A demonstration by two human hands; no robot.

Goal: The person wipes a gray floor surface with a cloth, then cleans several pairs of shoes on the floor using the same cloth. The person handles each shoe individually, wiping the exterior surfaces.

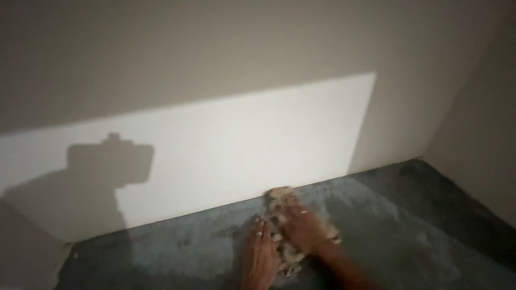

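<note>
Head view: both hands, left hand and right hand, press a patterned cloth onto grey floor.

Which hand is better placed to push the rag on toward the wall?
Probably the right hand: it lies flat on the rag, fingers toward the wall. The left hand rests beside it, mostly on the grey floor.
</note>
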